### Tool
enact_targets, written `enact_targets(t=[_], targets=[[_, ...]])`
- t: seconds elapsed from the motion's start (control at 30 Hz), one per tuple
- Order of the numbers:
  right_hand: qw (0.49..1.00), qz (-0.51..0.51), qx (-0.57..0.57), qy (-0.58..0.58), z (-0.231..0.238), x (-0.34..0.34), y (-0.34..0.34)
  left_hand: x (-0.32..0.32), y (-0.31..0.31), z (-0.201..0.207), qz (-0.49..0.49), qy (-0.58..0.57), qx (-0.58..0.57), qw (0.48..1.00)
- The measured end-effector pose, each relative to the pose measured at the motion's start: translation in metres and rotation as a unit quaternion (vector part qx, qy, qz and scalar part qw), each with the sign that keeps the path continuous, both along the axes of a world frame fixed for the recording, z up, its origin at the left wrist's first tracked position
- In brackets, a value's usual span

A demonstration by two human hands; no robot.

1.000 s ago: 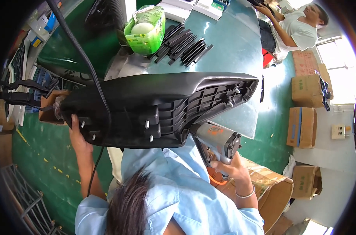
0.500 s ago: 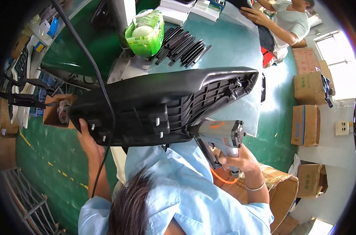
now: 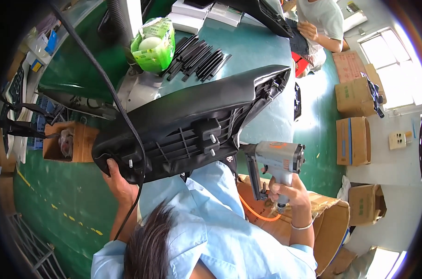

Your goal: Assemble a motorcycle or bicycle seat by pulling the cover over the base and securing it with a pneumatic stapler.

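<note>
A long black scooter-type seat [image 3: 173, 116] lies tilted across the front of me, its ribbed plastic underside and metal studs turned toward me. My left hand [image 3: 121, 187] grips its left end, thumb on the underside and the other fingers hidden beneath. In my right hand [image 3: 292, 193] is a grey pneumatic staple gun [image 3: 278, 158], held by the handle. Its nose points left, close beside the seat's lower edge near the middle; whether they touch I cannot tell. An orange air hose [image 3: 259, 216] hangs from the gun.
A black cable [image 3: 99, 72] hangs across the seat. On the green table [image 3: 248, 46] lie several black strips [image 3: 197, 58] and a green bag [image 3: 157, 46]. Across it, a person [image 3: 320, 23] sits by another black seat [image 3: 262, 14]. Cartons [image 3: 352, 142] stand at right; an open carton [image 3: 331, 228] is beside me.
The seat has tilted, its right end rising and more of its underside showing. The staple gun has drawn slightly back from the seat's edge. The other person's hand and black seat have shifted.
</note>
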State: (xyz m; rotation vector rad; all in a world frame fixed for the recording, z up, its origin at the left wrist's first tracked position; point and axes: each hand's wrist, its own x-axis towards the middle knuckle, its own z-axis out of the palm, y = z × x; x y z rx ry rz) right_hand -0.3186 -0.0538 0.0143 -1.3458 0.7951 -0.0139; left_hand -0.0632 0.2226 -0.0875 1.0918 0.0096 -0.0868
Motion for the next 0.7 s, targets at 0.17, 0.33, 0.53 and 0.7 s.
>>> enact_targets(t=[0.17,0.33,0.53,0.7], targets=[[0.993,0.086,-0.021,0.077,0.000,0.014,-0.004,0.001,-0.002,-0.008,0.012,-0.062,0.013,0.998],[0.991,0.089,-0.053,0.082,0.009,0.019,-0.003,-0.008,-0.011,-0.007,-0.005,-0.045,-0.026,0.999],[0.998,-0.037,-0.047,-0.029,0.014,0.008,0.002,-0.033,-0.017,-0.006,-0.148,0.050,0.038,0.987],[0.994,-0.058,-0.086,-0.023,0.015,-0.007,0.002,-0.040,-0.019,-0.009,-0.279,-0.055,0.096,0.954]])
